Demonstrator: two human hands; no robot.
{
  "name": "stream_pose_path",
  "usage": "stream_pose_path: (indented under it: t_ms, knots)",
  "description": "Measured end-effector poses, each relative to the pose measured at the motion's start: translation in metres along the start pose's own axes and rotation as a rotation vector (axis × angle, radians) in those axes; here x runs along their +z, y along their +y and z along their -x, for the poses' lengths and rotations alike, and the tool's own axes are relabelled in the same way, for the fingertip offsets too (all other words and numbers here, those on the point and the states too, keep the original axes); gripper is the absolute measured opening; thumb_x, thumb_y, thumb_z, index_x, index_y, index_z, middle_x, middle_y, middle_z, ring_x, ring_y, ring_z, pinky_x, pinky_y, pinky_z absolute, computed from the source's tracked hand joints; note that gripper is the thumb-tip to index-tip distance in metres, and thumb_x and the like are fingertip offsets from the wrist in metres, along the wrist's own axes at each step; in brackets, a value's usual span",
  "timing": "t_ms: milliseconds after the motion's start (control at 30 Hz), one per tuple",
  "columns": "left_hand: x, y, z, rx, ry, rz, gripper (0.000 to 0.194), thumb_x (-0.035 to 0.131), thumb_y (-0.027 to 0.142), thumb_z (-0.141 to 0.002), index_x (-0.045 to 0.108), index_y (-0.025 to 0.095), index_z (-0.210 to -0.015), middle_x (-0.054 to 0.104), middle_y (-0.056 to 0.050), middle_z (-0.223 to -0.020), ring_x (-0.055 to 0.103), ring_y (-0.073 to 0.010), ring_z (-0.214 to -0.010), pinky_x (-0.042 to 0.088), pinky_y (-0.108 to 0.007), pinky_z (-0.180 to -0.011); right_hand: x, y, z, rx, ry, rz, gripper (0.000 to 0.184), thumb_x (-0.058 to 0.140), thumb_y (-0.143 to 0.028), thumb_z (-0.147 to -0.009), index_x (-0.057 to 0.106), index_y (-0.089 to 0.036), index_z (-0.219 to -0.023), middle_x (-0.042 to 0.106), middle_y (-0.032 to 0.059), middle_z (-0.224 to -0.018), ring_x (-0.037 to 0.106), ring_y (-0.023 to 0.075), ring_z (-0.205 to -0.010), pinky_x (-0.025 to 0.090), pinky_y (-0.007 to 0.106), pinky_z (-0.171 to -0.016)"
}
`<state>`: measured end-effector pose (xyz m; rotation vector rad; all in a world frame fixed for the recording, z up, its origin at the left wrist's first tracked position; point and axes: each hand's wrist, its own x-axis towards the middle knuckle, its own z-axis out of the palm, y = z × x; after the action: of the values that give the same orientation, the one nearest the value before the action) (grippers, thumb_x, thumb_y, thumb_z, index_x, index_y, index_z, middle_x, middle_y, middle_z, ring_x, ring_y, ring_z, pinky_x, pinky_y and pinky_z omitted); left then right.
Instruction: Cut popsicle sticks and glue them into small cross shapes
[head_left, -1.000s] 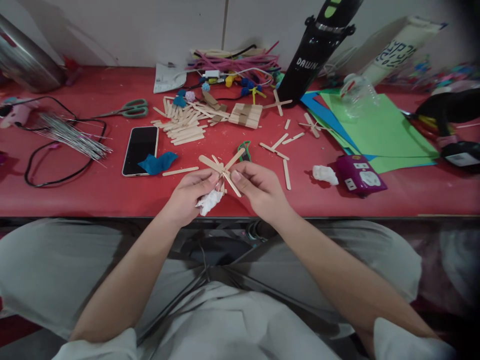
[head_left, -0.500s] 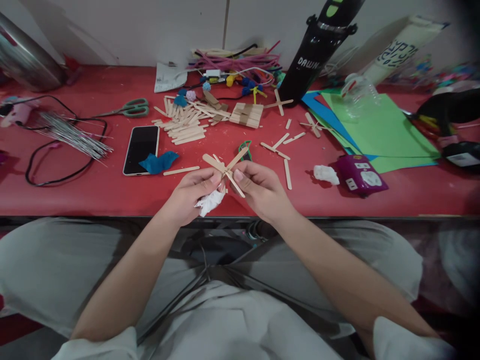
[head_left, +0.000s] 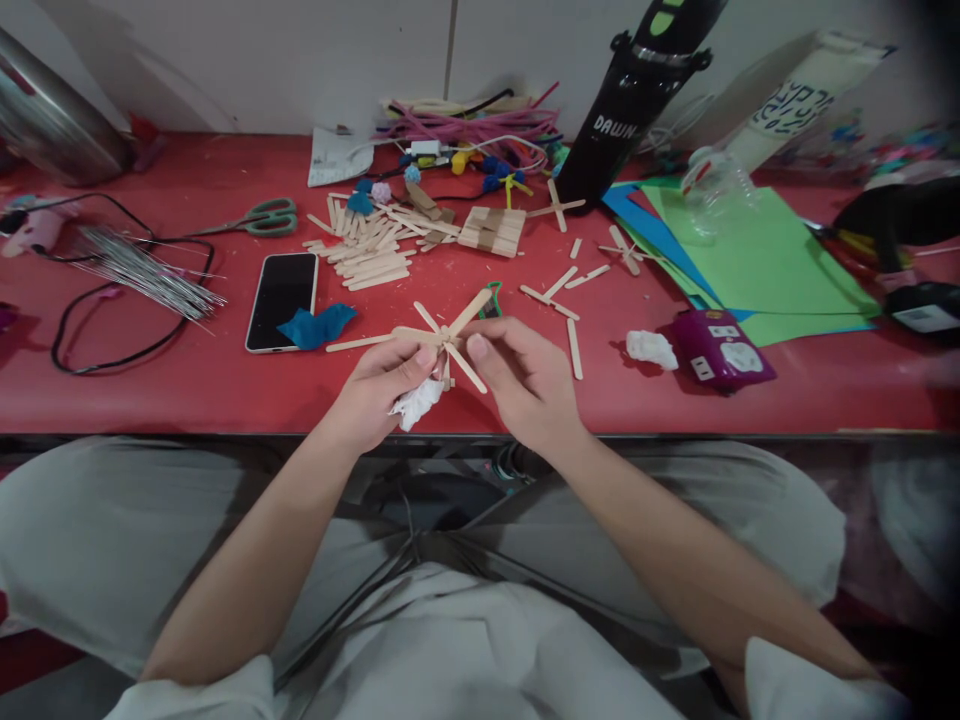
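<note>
My left hand (head_left: 379, 385) pinches a star of crossed craft sticks (head_left: 445, 337) between thumb and fingers. A crumpled white tissue (head_left: 417, 404) is tucked beneath the same hand's fingers. On the star's right side, my right hand (head_left: 529, 380) is curled with its fingertips at the sticks near the centre; its exact contact is partly hidden. A loose craft stick (head_left: 352, 343) lies beside my left hand. Behind my right fingers, a small green-edged object (head_left: 491, 300) is partly covered.
A pile of craft sticks (head_left: 367, 245) lies beyond my hands, with scissors (head_left: 262, 217) and a phone (head_left: 281, 300) to its left. A black bottle (head_left: 607, 120) stands behind. Coloured paper (head_left: 795, 265) and a purple box (head_left: 721, 350) are at the right.
The craft-stick star has turned in my hands, so its sticks now fan out at different angles. My right thumb has shifted slightly away from the centre.
</note>
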<state>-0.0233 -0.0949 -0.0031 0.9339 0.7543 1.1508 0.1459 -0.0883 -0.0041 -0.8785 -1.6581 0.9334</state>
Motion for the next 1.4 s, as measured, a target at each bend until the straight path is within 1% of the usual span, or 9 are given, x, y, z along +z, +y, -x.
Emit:
stream_pose_path:
  t_ms: [133,333,533,767,1000,1067,1267,1333,1400]
  knots:
    - [-0.002,-0.003,-0.003,0.043,-0.014,-0.019,0.035,0.082,0.044,-0.070,0.064,0.015,-0.063,0.051,0.003,-0.052,0.046,-0.0072,-0.045,0.035,-0.022,-0.043,0.000,-0.002,0.003,-0.064,0.182,0.037,0.015,0.056,-0.036,-0.097,0.063,-0.023,-0.100,0.065,0.0060,-0.095,0.062,0.0169,-0.086,0.051,0.033,-0.078]
    - [-0.007,-0.009,-0.004,0.071,-0.006,-0.071,0.034,0.078,0.047,-0.074,0.069,0.015,-0.070,0.056,0.000,-0.059,0.044,-0.0069,-0.048,0.032,-0.022,-0.043,0.003,-0.004,0.004,0.070,-0.049,-0.104,0.020,0.064,-0.040,-0.091,0.063,-0.020,-0.086,0.065,0.0009,-0.072,0.059,0.0127,-0.065,0.050,0.028,-0.061]
    - [-0.010,-0.015,-0.006,0.095,0.070,-0.139,0.032,0.076,0.047,-0.076,0.065,0.018,-0.066,0.051,0.002,-0.056,0.039,-0.0085,-0.047,0.028,-0.025,-0.043,0.002,-0.009,-0.001,0.258,-0.102,-0.255,0.029,0.066,-0.046,-0.088,0.063,-0.018,-0.079,0.059,-0.0042,-0.053,0.052,0.0086,-0.045,0.044,0.023,-0.046]
    - [-0.010,-0.012,-0.003,0.188,0.087,-0.384,0.033,0.065,0.047,-0.086,0.061,0.020,-0.067,0.048,0.003,-0.054,0.039,-0.0107,-0.047,0.028,-0.026,-0.047,-0.001,-0.007,0.003,0.135,-0.104,-0.085,0.023,0.060,-0.039,-0.094,0.063,-0.018,-0.086,0.060,-0.0029,-0.061,0.056,0.0097,-0.053,0.046,0.023,-0.053]
    - [-0.008,-0.010,0.006,0.331,0.165,-0.849,0.014,0.064,0.027,-0.088,0.065,0.020,-0.076,0.049,0.003,-0.059,0.038,-0.0102,-0.052,0.025,-0.026,-0.056,-0.003,0.010,0.001,-0.069,-0.208,0.433,0.028,0.038,-0.029,-0.103,0.057,-0.019,-0.085,0.064,0.0039,-0.073,0.056,0.0138,-0.062,0.040,0.027,-0.061]
    - [-0.006,-0.011,0.006,0.279,0.168,-0.780,0.015,0.064,0.027,-0.087,0.064,0.019,-0.074,0.048,0.003,-0.058,0.037,-0.0095,-0.051,0.025,-0.025,-0.054,-0.002,0.015,0.001,-0.115,-0.209,0.523,0.026,0.037,-0.026,-0.103,0.056,-0.019,-0.087,0.065,0.0048,-0.075,0.058,0.0150,-0.064,0.040,0.027,-0.062]
    - [0.006,-0.004,0.002,-0.109,0.114,0.002,0.024,0.069,0.036,-0.076,0.056,0.018,-0.067,0.051,0.001,-0.064,0.037,-0.0077,-0.045,0.028,-0.024,-0.041,-0.002,0.019,0.003,-0.349,-0.051,0.647,0.018,0.041,-0.020,-0.100,0.057,-0.020,-0.090,0.066,0.0059,-0.076,0.061,0.0182,-0.072,0.044,0.028,-0.066]
    - [0.006,-0.004,0.002,-0.071,0.137,-0.089,0.023,0.066,0.036,-0.079,0.056,0.018,-0.067,0.050,0.002,-0.062,0.036,-0.0079,-0.044,0.027,-0.024,-0.040,-0.002,0.018,0.002,-0.335,-0.059,0.653,0.019,0.041,-0.021,-0.100,0.058,-0.019,-0.090,0.067,0.0059,-0.076,0.061,0.0182,-0.071,0.044,0.028,-0.065]
    - [0.004,-0.006,0.003,0.100,0.182,-0.428,0.023,0.059,0.036,-0.086,0.057,0.019,-0.070,0.048,0.003,-0.057,0.039,-0.0091,-0.046,0.029,-0.024,-0.044,-0.003,0.018,0.002,-0.291,-0.082,0.643,0.021,0.041,-0.022,-0.101,0.060,-0.019,-0.092,0.067,0.0062,-0.075,0.063,0.0187,-0.069,0.044,0.029,-0.064]
